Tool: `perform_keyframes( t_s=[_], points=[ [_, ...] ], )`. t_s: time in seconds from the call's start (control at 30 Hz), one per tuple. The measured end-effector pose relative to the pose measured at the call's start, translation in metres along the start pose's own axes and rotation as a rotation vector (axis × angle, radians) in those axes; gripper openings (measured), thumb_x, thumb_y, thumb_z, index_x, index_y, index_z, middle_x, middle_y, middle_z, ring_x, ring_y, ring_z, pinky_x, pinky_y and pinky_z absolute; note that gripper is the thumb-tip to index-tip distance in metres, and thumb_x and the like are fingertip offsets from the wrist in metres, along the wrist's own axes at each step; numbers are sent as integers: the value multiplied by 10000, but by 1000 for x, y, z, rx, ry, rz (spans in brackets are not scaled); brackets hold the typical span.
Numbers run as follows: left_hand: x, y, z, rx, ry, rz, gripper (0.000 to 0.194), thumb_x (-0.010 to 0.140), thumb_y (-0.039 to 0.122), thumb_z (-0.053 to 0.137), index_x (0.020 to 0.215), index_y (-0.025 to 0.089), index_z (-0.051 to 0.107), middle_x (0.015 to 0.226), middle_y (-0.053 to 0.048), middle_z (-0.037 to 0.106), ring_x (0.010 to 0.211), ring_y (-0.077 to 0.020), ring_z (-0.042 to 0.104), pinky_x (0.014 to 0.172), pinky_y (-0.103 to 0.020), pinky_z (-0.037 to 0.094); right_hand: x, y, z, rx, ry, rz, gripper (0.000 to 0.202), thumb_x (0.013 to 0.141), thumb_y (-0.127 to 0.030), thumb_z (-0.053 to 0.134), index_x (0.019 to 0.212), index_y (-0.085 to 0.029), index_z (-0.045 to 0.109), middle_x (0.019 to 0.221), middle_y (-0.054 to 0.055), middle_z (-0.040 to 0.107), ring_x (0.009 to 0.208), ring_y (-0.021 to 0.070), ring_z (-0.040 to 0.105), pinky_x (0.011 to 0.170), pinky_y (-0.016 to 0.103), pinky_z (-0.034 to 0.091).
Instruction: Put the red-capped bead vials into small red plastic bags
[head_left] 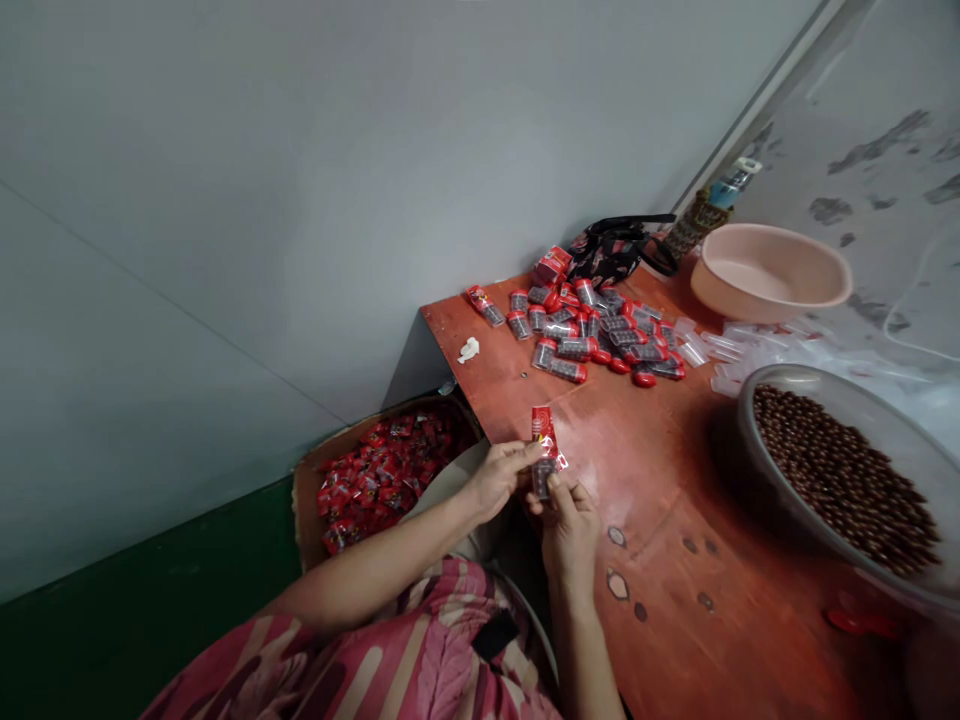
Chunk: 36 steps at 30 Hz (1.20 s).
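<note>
Between my two hands is a small clear tube of dark balls with a red printed wrapper (543, 430) at its upper end, held near the table's edge. My left hand (502, 475) pinches the wrapper from the left side. My right hand (570, 510) grips the lower part of the tube, its thumb on the front. Beyond the hands, a pile of similar filled tubes (576, 347) with red caps lies on the red table (675, 460). One tube with a red wrapper (485, 305) lies at the pile's left.
A box (304, 500) of red packets stands left, below the table. On the right are a large bowl (757, 470) of brown balls, empty clear tubes (724, 347) and a pink basin (772, 270). A dark patterned bag (606, 250) and a bottle (701, 215) stand behind.
</note>
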<state>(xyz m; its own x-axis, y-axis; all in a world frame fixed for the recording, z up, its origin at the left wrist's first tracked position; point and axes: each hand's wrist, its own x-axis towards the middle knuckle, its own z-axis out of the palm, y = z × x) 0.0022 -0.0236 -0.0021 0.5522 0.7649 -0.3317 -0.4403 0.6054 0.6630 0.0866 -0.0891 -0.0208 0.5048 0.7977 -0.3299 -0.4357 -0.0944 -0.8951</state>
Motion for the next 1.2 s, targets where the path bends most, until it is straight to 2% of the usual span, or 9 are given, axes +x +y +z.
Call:
perform_keyframes(
  t_s=[0.17, 0.27, 0.43, 0.7, 0.97, 1.1, 1.2],
  points=[
    [7, -3, 0, 21, 144, 72, 347, 628, 419, 705, 620, 97, 575, 566, -11, 558, 470, -86, 484, 462, -210, 350, -8, 2, 1, -253, 52, -192, 227, 725, -345, 648, 849, -162, 597, 744, 2, 617, 592, 117, 565, 540, 237, 481],
    [11, -3, 1, 41, 216, 96, 390, 625, 467, 686, 600, 90, 589, 541, -13, 551, 471, -95, 485, 476, -223, 345, -9, 3, 1, -271, 25, -190, 224, 731, -349, 640, 842, -160, 595, 726, 0, 614, 574, 119, 562, 524, 236, 478],
    [14, 0, 1, 120, 332, 146, 411, 595, 487, 693, 545, 97, 570, 520, -1, 536, 464, -88, 463, 479, -222, 334, -9, 2, 2, -187, 9, -104, 233, 723, -347, 649, 845, -156, 597, 707, 0, 614, 566, 128, 580, 513, 240, 491],
    [8, 0, 0, 10, 148, 38, 386, 660, 476, 656, 643, 102, 564, 589, -23, 561, 486, -105, 504, 470, -228, 373, -2, 9, -1, -83, 19, -61, 227, 726, -350, 649, 819, -154, 585, 670, -12, 614, 520, 114, 584, 515, 236, 493],
    [12, -2, 1, 92, 188, 44, 360, 589, 406, 732, 581, 99, 543, 544, -9, 547, 459, -87, 486, 454, -210, 361, -2, 8, -2, -103, 60, -66, 244, 710, -355, 665, 835, -160, 584, 713, 12, 639, 582, 140, 609, 533, 255, 507],
    [12, -2, 1, 98, 201, 71, 356, 612, 412, 714, 577, 106, 534, 532, -1, 535, 449, -85, 479, 439, -208, 348, -1, 8, -2, -91, 22, -54, 232, 733, -357, 640, 831, -156, 580, 684, 4, 624, 543, 129, 593, 520, 257, 501],
    [11, -3, 3, 85, 177, 54, 332, 627, 394, 708, 600, 100, 555, 548, -7, 549, 459, -84, 492, 447, -205, 361, -3, 4, 0, -164, 59, -144, 242, 728, -351, 642, 857, -153, 590, 733, 16, 627, 574, 127, 587, 529, 253, 502]
  ],
)
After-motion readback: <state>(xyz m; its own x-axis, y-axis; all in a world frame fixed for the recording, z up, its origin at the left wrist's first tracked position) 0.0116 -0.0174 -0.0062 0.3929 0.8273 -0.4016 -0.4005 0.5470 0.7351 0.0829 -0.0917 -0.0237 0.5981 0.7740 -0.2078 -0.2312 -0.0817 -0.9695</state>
